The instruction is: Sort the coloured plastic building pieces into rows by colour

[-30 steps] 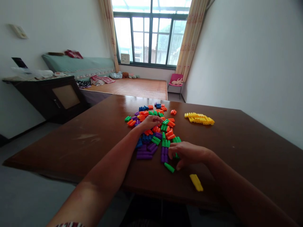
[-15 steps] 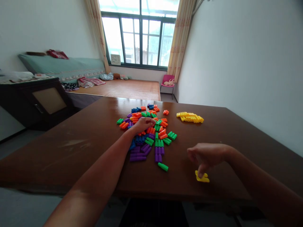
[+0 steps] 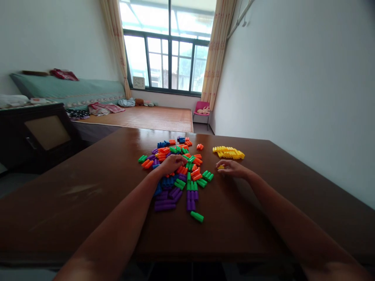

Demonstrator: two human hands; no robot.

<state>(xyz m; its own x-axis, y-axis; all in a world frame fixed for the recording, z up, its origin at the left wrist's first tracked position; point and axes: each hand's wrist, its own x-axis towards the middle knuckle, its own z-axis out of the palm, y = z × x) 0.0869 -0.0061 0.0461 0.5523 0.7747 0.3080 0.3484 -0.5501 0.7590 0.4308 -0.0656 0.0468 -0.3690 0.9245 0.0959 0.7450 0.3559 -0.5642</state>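
Note:
My left hand [image 3: 172, 164] rests over the pile of coloured plastic pieces, its fingers closed near green and orange ones; what they hold, if anything, is hidden. Right of the pile, my right hand [image 3: 231, 168] grips a small yellow piece [image 3: 220, 167] between its fingers. Just beyond that hand lies a stack of yellow pieces [image 3: 229, 152]. Purple pieces [image 3: 165, 205] lie at the near side of the pile, beside a column of green and purple pieces [image 3: 191, 195]. One green piece [image 3: 197, 216] lies apart, nearest to me.
The pile sits on a brown table [image 3: 96, 218]. Behind the table are a low bed [image 3: 164, 118], a pink chair [image 3: 202, 105] and a window. A dark cabinet [image 3: 43, 132] stands at the left, and a white wall runs along the right.
My right hand has moved forward and left from the near right of the table, and the yellow piece from there is now in its fingers. My left hand stays over the pile. The view has tilted up.

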